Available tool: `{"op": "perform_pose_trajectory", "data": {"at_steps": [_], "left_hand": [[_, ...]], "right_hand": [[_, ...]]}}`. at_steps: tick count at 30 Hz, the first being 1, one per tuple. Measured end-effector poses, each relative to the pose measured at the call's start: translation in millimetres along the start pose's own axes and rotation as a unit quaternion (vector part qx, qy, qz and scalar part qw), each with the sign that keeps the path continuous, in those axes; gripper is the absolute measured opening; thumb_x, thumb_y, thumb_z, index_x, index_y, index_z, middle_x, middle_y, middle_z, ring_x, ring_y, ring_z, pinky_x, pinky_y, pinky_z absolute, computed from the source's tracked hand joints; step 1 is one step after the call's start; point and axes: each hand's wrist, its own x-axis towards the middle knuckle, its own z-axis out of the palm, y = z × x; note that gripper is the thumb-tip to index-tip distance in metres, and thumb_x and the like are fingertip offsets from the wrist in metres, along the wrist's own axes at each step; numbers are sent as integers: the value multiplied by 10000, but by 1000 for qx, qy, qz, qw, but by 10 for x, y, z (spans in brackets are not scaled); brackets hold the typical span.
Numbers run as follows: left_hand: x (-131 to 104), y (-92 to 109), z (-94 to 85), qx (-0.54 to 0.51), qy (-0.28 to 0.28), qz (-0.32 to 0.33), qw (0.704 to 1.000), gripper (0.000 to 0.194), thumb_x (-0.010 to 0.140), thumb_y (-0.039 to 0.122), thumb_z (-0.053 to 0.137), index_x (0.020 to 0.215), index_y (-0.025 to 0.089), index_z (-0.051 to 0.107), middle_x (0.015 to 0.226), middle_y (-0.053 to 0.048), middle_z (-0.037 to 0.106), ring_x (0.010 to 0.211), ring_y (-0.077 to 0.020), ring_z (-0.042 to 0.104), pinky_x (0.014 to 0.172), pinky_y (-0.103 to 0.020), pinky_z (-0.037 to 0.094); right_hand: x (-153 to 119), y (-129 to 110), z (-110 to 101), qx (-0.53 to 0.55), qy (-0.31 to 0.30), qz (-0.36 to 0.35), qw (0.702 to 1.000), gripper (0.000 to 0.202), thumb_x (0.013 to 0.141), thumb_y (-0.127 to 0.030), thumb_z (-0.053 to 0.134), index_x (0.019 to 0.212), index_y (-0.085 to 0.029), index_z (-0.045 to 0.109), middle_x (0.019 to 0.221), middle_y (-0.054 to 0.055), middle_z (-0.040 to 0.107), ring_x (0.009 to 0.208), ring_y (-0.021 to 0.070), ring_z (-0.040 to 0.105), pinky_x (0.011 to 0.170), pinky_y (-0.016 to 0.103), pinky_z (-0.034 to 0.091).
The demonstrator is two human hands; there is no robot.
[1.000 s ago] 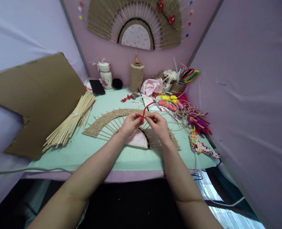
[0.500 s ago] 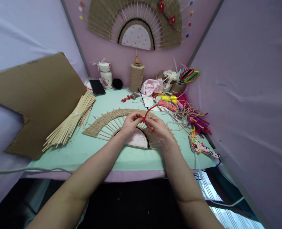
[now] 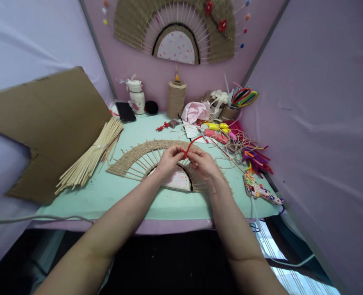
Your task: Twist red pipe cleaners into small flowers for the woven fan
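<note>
Pinching a thin, fuzzy red strip [image 3: 195, 141] from both sides, the fingers of the left hand [image 3: 169, 160] and right hand [image 3: 203, 164] are closed down to small grips, their tips nearly meeting. Compared with a second ago, the right hand has rolled over, its fingers curling inward, and the strip's loose end leans lower toward the right; this suggests its shaping is still under way. The strip is bunched into a small knot-like bend between the fingertips, too small to read clearly, with one smooth tail arching away. It is in front of the half-round, woven tan fan [image 3: 132, 159] lying on the pale-green cloth-covered worktop [image 3: 107, 200]; whether they touch, I cannot tell.
</note>
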Motion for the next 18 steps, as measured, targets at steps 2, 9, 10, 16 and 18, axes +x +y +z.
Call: {"op": "perform_pose_trajectory", "data": {"at_steps": [2, 9, 10, 16, 18], "left_hand": [[-11, -2, 18, -38, 0, -22, 999, 151, 647, 208, 703, 752, 144, 615, 687, 12, 622, 640, -83, 547, 659, -216, 432], [-10, 57, -5, -164, -23, -131, 978, 229, 577, 190, 796, 724, 132, 630, 677, -1, 615, 602, -79, 539, 631, -222, 462], [-4, 64, -20, -170, -34, -147, 974, 219, 582, 169, 793, 730, 128, 637, 678, -3, 614, 597, -76, 538, 630, -223, 462], [12, 77, -88, -210, -72, -210, 952, 128, 659, 87, 731, 762, 103, 656, 669, -20, 603, 580, -74, 541, 606, -215, 467], [10, 80, -91, -220, -76, -218, 948, 112, 674, 76, 717, 765, 100, 654, 673, -26, 604, 585, -77, 546, 598, -209, 470]], "right_hand": [[8, 24, 4, -18, 10, -23, 1000, 218, 597, -316, 769, 704, -176, 639, 615, -34, 564, 489, 56, 373, 430, 203, 276], [7, 55, 12, -151, 36, -168, 973, 153, 704, -329, 687, 751, -190, 647, 717, -10, 620, 650, 117, 522, 638, 257, 434], [1, 53, 16, -171, 35, -189, 966, 148, 719, -329, 673, 757, -189, 643, 726, -5, 624, 668, 126, 534, 659, 268, 442], [-35, 60, 43, -315, 41, -305, 898, 90, 812, -271, 574, 786, -195, 615, 792, 19, 606, 764, 158, 560, 719, 294, 450], [-31, 69, 44, -338, 50, -329, 880, 90, 823, -257, 560, 785, -196, 614, 816, 28, 606, 802, 166, 565, 750, 304, 452]]}}
